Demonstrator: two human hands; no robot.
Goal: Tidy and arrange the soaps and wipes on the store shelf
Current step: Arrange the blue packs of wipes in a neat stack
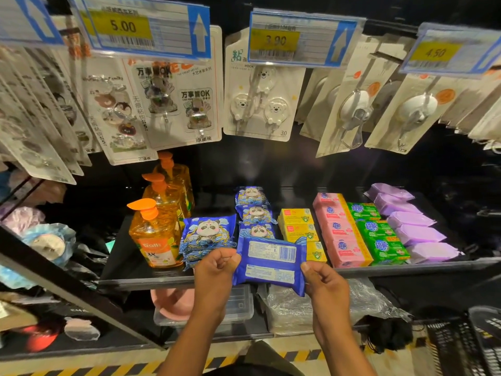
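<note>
A dark store unit fills the view, its black shelf (127, 267) running left to right at mid height, with cards of adhesive hooks (260, 104) hanging in rows above it under yellow price tags (298, 39). On the shelf, from the right: a row of purple packs (417, 229) running near to far, then green soap bars (379, 234), pink soap bars (344, 240) and a shorter row of yellow soap boxes (298, 223), each row just beside the next. At the left end stand three orange pump bottles (156, 234), one behind another. Between the bottles and the yellow boxes lie blue panda wipes – a tilted stack (208, 234) near the front, touching the nearest bottle, and a row of wipes packs (254, 210) leading to the back. Below the shelf sit a pink basin (168, 302) and a clear plastic box (238, 308). One more blue wipes pack (271, 261) is held in the air over the shelf's front edge, its barcode side up. The left hand (217, 267) pinches its left end between thumb and curled fingers – the right hand (325, 280) pinches the right end the same way.
</note>
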